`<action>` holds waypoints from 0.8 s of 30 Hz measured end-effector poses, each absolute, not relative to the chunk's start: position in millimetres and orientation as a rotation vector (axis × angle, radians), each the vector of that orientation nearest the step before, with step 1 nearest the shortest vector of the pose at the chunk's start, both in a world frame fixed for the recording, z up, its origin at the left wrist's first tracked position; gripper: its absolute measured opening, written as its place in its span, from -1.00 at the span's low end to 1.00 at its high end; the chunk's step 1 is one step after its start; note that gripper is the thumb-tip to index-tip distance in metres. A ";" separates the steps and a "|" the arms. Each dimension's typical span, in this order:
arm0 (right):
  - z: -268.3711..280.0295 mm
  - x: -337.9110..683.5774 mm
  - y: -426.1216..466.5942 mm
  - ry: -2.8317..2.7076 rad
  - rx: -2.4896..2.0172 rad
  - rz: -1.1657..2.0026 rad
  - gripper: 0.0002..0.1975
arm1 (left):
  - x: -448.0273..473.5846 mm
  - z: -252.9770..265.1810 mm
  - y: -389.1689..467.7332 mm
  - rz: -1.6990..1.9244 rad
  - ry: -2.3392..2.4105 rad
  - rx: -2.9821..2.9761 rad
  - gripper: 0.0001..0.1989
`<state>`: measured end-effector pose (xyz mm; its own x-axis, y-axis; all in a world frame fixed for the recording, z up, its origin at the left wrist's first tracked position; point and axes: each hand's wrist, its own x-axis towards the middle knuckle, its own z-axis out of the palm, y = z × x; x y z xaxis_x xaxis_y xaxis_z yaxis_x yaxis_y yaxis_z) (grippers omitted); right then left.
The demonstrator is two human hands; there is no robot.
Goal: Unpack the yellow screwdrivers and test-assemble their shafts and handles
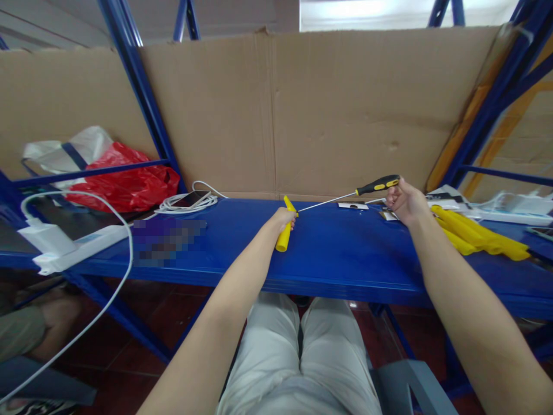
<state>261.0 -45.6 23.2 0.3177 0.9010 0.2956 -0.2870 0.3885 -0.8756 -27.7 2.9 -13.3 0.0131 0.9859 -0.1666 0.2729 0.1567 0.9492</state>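
The glossy blue metal surface [345, 259] is bounded at the near side by a straight blue edge, and at the far side it is closed off by a tall brown cardboard panel [345, 98]. Room is left between the hands and on the near right of the left hand [286, 218]. Sideways reach is framed by slanted blue metal posts, left [144, 86] and right [484, 109].

On the far left, a crumpled red plastic bag [125, 181] and a coiled white cable [168, 206] are seen; nearer, a white plastic power strip [93, 248] is set by the edge. On the right, reach is hemmed in by a pile of yellow tubular pieces [479, 233] beside the right forearm. A small flat white card [353, 206] is placed beneath the screwdriver's line.

A yellow cylindrical piece with a narrower far end [283, 239] is gripped in the closed left hand, over the surface's middle. A long thin-shafted screwdriver with a black-and-yellow handle [375, 185] is held at its handle end by the curled fingers of the right hand [406, 200]. Its tip is brought to the piece; whether it is inserted cannot be told.
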 end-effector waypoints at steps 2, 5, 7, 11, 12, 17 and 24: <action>23.6 258.5 -48.2 -0.928 -0.808 0.900 -0.71 | -27.8 -13.1 2.5 0.919 1.452 1.292 -0.91; 23.1 256.5 -49.3 -0.937 -0.799 0.848 -0.69 | -27.6 -12.2 1.5 0.915 1.454 1.294 -0.90; 22.7 256.6 -48.1 -0.928 -0.802 0.809 -0.67 | -27.6 -11.8 1.2 0.915 1.453 1.296 -0.91; 22.3 258.5 -45.1 -0.885 -0.823 0.827 -0.63 | -28.0 -12.5 2.1 0.914 1.442 1.297 -0.92; 22.2 258.8 -44.9 -0.882 -0.827 0.834 -0.62 | -28.1 -12.7 2.4 0.913 1.443 1.295 -0.93; 22.8 256.6 -47.5 -0.912 -0.826 0.829 -0.77 | -28.1 -12.5 2.1 0.914 1.451 1.291 -0.91; 25.9 250.0 -50.3 -0.814 -0.818 0.796 -0.67 | -27.1 -11.6 -0.5 0.926 1.464 1.292 -0.89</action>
<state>250.0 -50.3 25.9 0.4514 0.8416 0.2966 -0.2782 0.4486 -0.8493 -27.1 -0.5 -11.6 -0.0004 0.9865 -0.1638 0.2748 0.1576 0.9485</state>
